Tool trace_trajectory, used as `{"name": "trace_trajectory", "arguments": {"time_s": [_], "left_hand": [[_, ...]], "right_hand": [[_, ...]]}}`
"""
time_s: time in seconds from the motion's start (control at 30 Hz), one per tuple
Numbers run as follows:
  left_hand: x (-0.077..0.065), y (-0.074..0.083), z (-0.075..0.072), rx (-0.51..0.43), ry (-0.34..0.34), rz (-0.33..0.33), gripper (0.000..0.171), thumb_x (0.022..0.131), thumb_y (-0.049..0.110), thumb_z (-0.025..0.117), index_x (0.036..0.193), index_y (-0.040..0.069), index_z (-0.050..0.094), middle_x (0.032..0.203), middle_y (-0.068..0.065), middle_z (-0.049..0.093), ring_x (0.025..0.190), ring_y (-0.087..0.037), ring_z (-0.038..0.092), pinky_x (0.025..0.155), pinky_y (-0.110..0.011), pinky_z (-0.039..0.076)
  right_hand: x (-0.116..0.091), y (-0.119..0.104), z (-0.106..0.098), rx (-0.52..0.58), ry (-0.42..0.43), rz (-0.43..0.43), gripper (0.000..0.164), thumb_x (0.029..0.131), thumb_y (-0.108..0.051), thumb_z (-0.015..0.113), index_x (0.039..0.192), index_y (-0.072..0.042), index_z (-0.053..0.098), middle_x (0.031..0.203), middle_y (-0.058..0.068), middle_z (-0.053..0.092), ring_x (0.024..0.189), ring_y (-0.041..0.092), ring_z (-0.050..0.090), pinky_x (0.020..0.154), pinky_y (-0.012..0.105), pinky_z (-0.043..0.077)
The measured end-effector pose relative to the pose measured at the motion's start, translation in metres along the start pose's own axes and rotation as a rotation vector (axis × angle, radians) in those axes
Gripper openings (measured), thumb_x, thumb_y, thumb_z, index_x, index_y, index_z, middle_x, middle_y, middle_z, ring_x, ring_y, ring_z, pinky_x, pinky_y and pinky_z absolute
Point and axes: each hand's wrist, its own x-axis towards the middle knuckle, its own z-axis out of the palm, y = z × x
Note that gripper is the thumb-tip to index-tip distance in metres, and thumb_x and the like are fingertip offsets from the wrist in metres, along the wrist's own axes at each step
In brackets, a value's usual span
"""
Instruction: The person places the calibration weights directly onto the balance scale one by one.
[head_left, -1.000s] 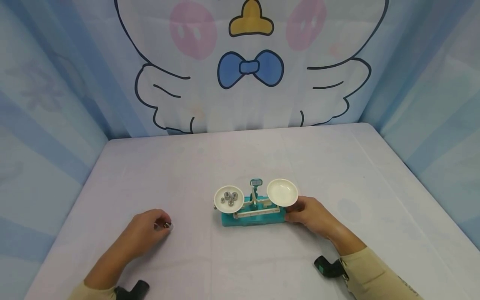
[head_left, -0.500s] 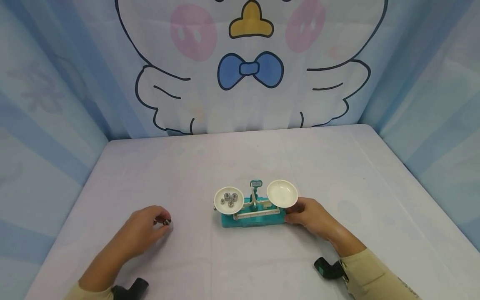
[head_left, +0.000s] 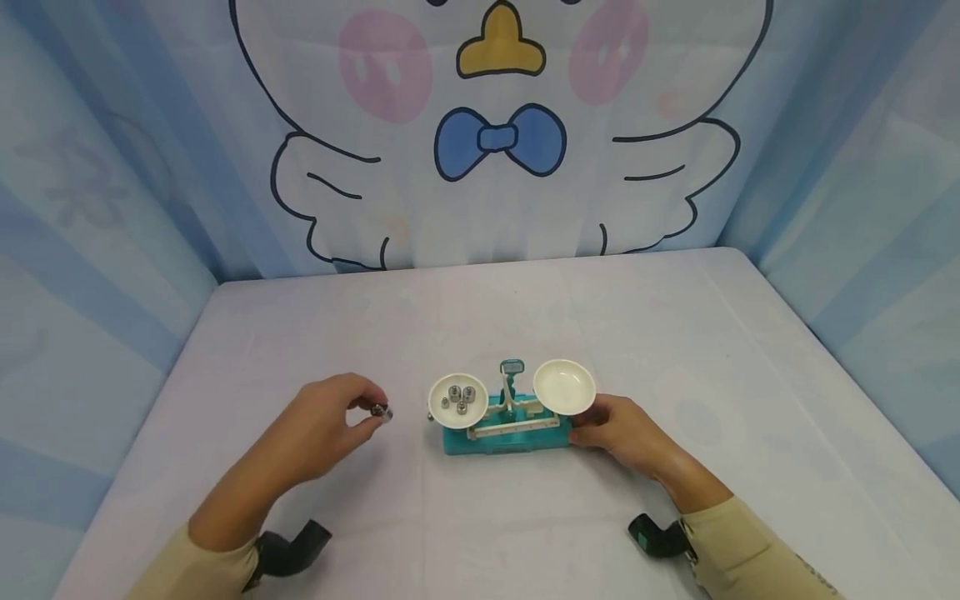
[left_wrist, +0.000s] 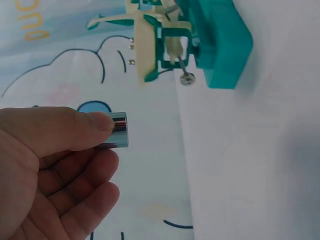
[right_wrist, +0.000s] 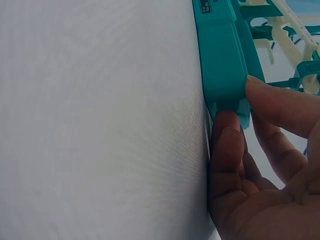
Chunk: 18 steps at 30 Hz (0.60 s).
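A small balance scale with a teal base and two white pans stands mid-table. Several silver weights sit in its left pan; the right pan holds nothing. Left of the scale, my left hand pinches a shiny cylindrical weight between thumb and finger, above the table and apart from the pan. At the base's right end, my right hand grips the teal edge; in the right wrist view its thumb lies on top and curled fingers press against the end.
A white cloth covers the table. Behind it hangs a curtain with a cartoon print, and blue-striped curtains flank both sides. Black wrist cameras sit at both sleeves.
My left hand has risen from the table and moved right and farther forward with the weight, nearer the left pan. The right hand and the scale have stayed in place.
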Motion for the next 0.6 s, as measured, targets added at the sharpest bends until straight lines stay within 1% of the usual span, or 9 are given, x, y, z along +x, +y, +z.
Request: {"name": "trace_trajectory", "arguments": {"time_s": [0.1, 0.23, 0.43, 0.6], "left_hand": [[0.009, 0.012, -0.004, -0.002, 0.021, 0.083, 0.020, 0.085, 0.004, 0.079, 0.103, 0.008, 0.070, 0.097, 0.001, 0.068, 0.095, -0.021, 0.066, 0.083, -0.040, 0.057], [0.021, 0.028, -0.007, 0.004, 0.030, 0.169, 0.020, 0.086, 0.005, 0.078, 0.104, 0.008, 0.070, 0.097, 0.000, 0.068, 0.095, -0.019, 0.065, 0.083, -0.038, 0.057], [0.038, 0.052, -0.009, 0.008, 0.016, 0.241, 0.021, 0.088, 0.009, 0.078, 0.108, 0.009, 0.071, 0.103, -0.002, 0.069, 0.099, -0.020, 0.064, 0.086, -0.037, 0.056], [0.051, 0.075, -0.009, 0.002, -0.008, 0.285, 0.022, 0.090, 0.013, 0.076, 0.112, 0.010, 0.071, 0.108, -0.002, 0.069, 0.106, -0.020, 0.063, 0.091, -0.036, 0.054]], "right_hand": [[0.000, 0.000, 0.000, 0.002, 0.001, 0.000, 0.043, 0.084, -0.002, 0.076, 0.122, 0.011, 0.061, 0.109, 0.013, 0.068, 0.099, 0.025, 0.061, 0.082, 0.032, 0.053], [0.000, 0.000, 0.000, 0.000, 0.001, -0.003, 0.042, 0.084, -0.002, 0.076, 0.122, 0.011, 0.062, 0.109, 0.013, 0.068, 0.100, 0.025, 0.061, 0.082, 0.033, 0.053], [0.000, 0.001, 0.000, 0.003, 0.000, -0.006, 0.043, 0.084, -0.002, 0.076, 0.122, 0.011, 0.061, 0.109, 0.013, 0.068, 0.100, 0.025, 0.061, 0.082, 0.033, 0.053], [0.000, 0.000, 0.000, 0.000, 0.003, 0.008, 0.044, 0.084, -0.002, 0.076, 0.123, 0.011, 0.061, 0.110, 0.013, 0.068, 0.100, 0.024, 0.061, 0.082, 0.034, 0.054]]}}
